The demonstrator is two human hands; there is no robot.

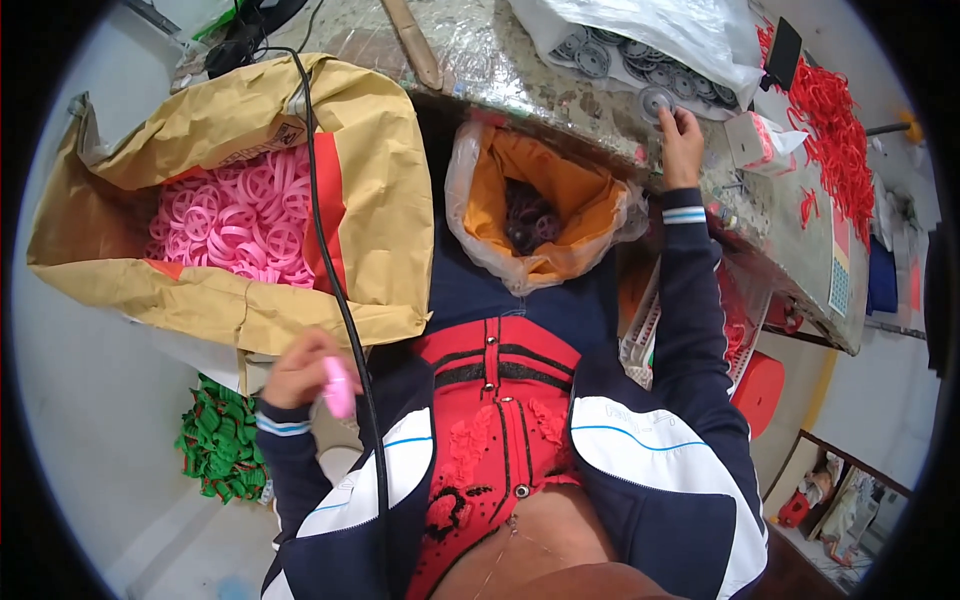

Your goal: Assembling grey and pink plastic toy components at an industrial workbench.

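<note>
At the upper right of the frame, the right hand (682,145) pinches the lower edge of a round grey spoked disc (655,101), which lies just up and left of its knuckles, flat face toward the camera. At the lower left, the left hand (303,370) grasps a glossy pink plastic ring (338,388), seen edge-on, its long axis running nearly up and down the frame. Ring and disc are well apart; the right hand is nearer the disc.
</note>
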